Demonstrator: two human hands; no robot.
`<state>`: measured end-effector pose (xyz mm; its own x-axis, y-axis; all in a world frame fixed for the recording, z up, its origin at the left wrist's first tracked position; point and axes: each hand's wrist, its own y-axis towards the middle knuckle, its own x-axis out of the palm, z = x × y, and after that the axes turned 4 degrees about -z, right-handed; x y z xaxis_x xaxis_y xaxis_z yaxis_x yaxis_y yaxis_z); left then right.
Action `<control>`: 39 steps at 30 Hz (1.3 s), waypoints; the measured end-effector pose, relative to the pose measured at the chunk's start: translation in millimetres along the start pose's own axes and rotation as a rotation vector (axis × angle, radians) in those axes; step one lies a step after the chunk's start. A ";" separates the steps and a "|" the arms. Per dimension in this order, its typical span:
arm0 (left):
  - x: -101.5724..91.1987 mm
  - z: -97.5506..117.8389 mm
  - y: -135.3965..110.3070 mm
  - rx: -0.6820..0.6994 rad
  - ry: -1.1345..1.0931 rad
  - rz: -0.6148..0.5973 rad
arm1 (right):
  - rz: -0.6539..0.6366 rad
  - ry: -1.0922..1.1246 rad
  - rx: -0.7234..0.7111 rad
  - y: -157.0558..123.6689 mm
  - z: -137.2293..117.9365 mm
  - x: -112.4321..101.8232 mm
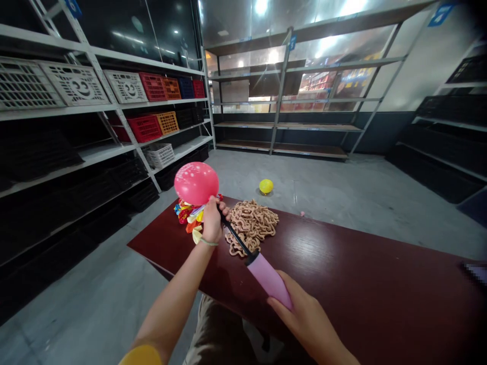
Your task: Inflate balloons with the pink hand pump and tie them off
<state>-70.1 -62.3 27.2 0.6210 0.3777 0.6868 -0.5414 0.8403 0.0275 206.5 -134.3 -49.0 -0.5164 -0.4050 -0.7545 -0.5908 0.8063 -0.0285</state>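
Observation:
A partly filled pink balloon (197, 183) with pale print sits at the front end of a hand pump (269, 278). My left hand (213, 222) is closed around that black end of the pump and the balloon's neck, which the fingers hide. My right hand (300, 306) wraps the pump's lilac barrel, and a black rod shows between the two hands. Below the balloon lies a pile of flat, colourful balloons (195, 226), close to my left wrist. A heap of tan, curly strands (253, 223) rests on the table just beyond the rod.
The dark red table (335, 263) stretches to the right, with a blurred object (476, 274) at its far right edge. A yellow balloon (266, 186) is on the floor behind it. Shelves with plastic crates (144, 129) stand left; a metal rack (281, 126) stands at the back.

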 end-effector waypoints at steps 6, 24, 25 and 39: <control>-10.4 6.3 6.9 0.021 -0.071 0.033 | 0.071 -0.228 -0.097 -8.7 16.4 1.7; -3.8 -21.0 -21.6 0.014 -0.027 -0.008 | 0.150 -0.266 -0.263 -6.5 8.9 15.1; -3.7 -13.8 -16.7 0.018 -0.035 -0.004 | 0.156 -0.279 -0.287 -12.2 13.4 11.7; -3.5 -43.3 -39.1 -0.010 -0.038 0.002 | 0.226 -0.391 -0.266 10.6 3.7 26.0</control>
<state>-26.5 -79.6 -7.7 0.5976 0.3648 0.7140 -0.5371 0.8433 0.0186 189.1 -134.7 -71.3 -0.4093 -0.0020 -0.9124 -0.6547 0.6972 0.2921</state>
